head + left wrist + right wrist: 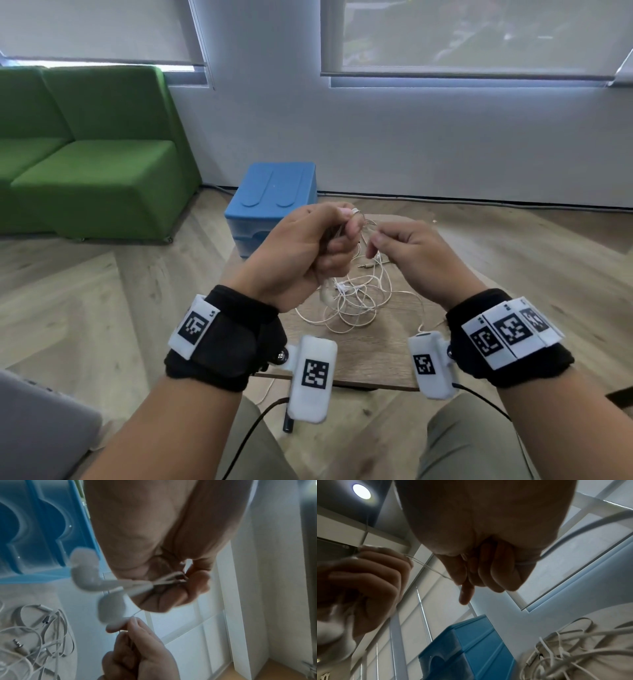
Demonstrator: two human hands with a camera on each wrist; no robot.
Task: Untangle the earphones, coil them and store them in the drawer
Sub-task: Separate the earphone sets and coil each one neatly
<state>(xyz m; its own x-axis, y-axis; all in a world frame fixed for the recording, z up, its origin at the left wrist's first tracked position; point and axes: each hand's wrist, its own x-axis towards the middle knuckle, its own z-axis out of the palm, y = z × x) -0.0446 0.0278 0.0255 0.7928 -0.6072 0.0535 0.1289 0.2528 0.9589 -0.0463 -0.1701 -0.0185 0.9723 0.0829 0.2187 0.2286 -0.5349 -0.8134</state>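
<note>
A tangle of white earphone cable (352,301) lies on the small wooden table (387,363), its metal jack plug (364,265) pointing left. My left hand (318,250) is raised above the tangle, fingers curled around the cable near the two earbuds (96,577), which dangle below the fist. My right hand (404,246) is close beside it, thumb and fingers pinching a thin strand (429,566) stretched between the hands. More cable runs round the right hand (513,566). The blue drawer box (274,202) stands at the table's far left; its drawers look shut.
A green sofa (89,150) stands at the left against the wall. White wall and blinded windows lie behind the table. A black cable (428,198) runs along the skirting. Wooden floor surrounds the table; my knees sit just below its near edge.
</note>
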